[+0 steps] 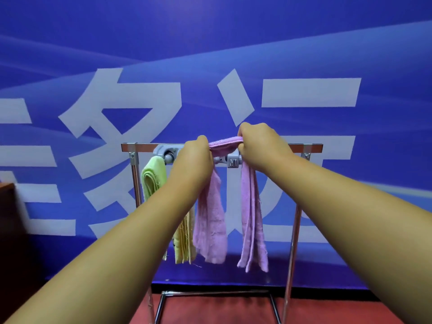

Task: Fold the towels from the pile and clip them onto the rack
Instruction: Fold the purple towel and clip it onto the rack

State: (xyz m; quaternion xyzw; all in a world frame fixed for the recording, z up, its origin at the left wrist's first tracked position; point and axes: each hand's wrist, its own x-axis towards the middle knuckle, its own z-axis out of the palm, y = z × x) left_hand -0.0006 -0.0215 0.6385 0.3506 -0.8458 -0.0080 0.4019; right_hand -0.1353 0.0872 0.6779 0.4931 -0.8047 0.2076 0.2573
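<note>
- Both fists were up at the top bar of the chrome rack (311, 148), just above the middle of the view, sharing one purple towel (211, 220).
- The left hand (195, 155) was curled tight round the towel's bunched middle, knuckles toward the camera, and one tail dropped from it toward six o'clock.
- At three o'clock of it, the right hand (259, 143) was clenched on the same bunched strip, with the second tail falling under its wrist.
- Between the two fists the strip ran taut and level, right over the grey clip rail (163, 152) fixed to the bar.
- A grey clip (233, 161) sat at six o'clock of that strip; whether the cloth was caught in it, I could not tell.
- At nine o'clock of the left hand a green towel (153, 181) hung folded from the rail, its lower half partly hidden behind the left forearm.
- Down at six o'clock, the rack's base frame stood on a red floor (210, 309).
- Behind it all was a blue banner (210, 43) with big white characters, and a dark wooden edge (7, 206) showed at nine o'clock of the view.
</note>
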